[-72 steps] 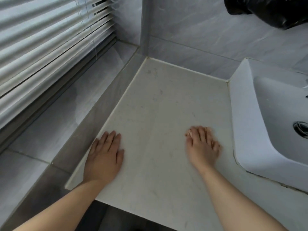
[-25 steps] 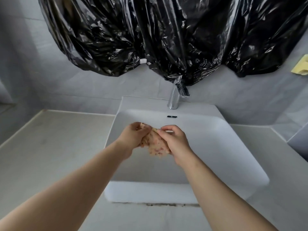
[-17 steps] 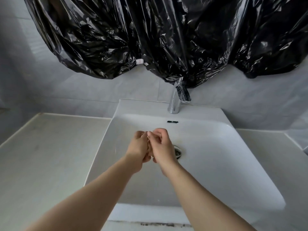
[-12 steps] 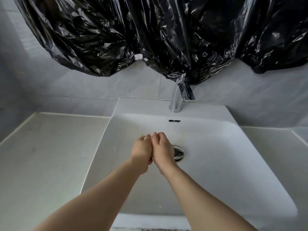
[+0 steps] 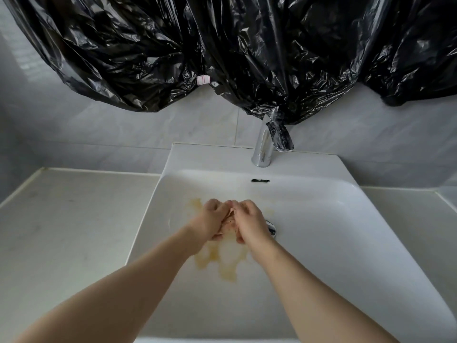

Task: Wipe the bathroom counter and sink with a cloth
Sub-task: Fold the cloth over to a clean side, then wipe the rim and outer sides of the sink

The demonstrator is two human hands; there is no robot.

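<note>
Grey-white bench [image 5: 74,219] runs along the left, bare and faintly scuffed, and meets the tiled wall [image 5: 123,129] behind it. Black plastic sheeting [image 5: 222,58] hangs across the whole top of the view. A small white label [image 5: 203,79] sits on its lower edge, and one crumpled tail drapes over the spout of the chrome faucet [image 5: 262,149]. Below the faucet lies the white sink [image 5: 346,219], with a dark overflow slot [image 5: 260,180] in its back wall. More bench continues on the far right.

The drain [image 5: 271,229] is half hidden behind the right wrist.

Half a second ago the basin was clean. Now yellow-brown liquid [image 5: 227,268] pools under the hands, with a fainter smear just left of them. More of the cloth also shows between the hands than before.

Both forearms reach in from the bottom edge and meet over the middle of the basin. The left hand [image 5: 212,221] has its fingers curled tight round the cloth [image 5: 228,222]. The right hand [image 5: 249,224] is curled round it from the other side, knuckles up. The two are pressed together, with only a pinkish strip of cloth visible between them.
</note>
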